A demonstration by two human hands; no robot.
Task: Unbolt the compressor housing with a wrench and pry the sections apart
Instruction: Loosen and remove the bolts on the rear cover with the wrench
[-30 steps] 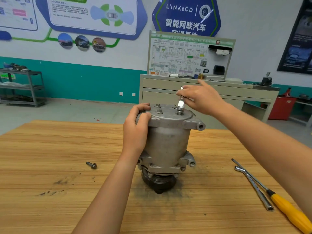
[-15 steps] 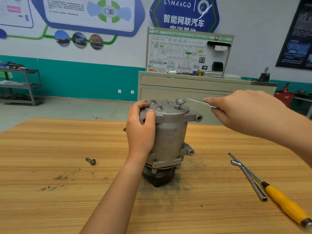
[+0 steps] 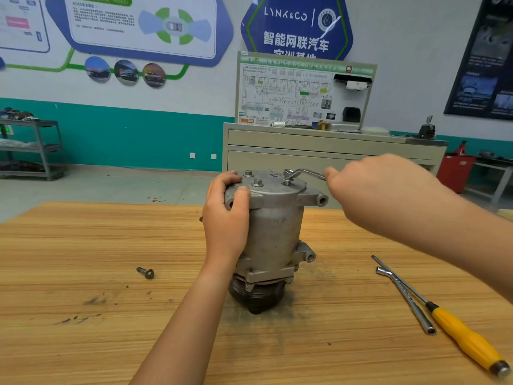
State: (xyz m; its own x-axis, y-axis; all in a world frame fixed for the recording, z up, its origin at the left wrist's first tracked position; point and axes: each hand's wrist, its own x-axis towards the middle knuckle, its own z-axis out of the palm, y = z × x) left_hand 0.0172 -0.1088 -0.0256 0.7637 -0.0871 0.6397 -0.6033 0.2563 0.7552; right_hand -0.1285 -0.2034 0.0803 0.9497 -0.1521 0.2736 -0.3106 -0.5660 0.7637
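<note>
One compressor housing [image 3: 277,232], two wrenches (held wrench [image 3: 305,172] in right hand [image 3: 383,190], spare wrench [image 3: 405,298] below it), one screwdriver [image 3: 466,340], one loose bolt [image 3: 145,272] left of left hand [image 3: 226,218].

Blue wall sign [image 3: 297,26]: the top line reads "LYNK&CO" in white, beside a round emblem whose lettering is too small to read. The second line reads "智能网联汽车". The third line is half hidden behind the board [image 3: 302,93] and is not legible.

Board: "HV" stands in the diagram heading. The green header strip is blurred.

White wall panel [image 3: 111,26]: the green label appears to end "(ADAS)". The body text is illegible.

Dark poster [image 3: 485,65]: the text is illegible.
</note>
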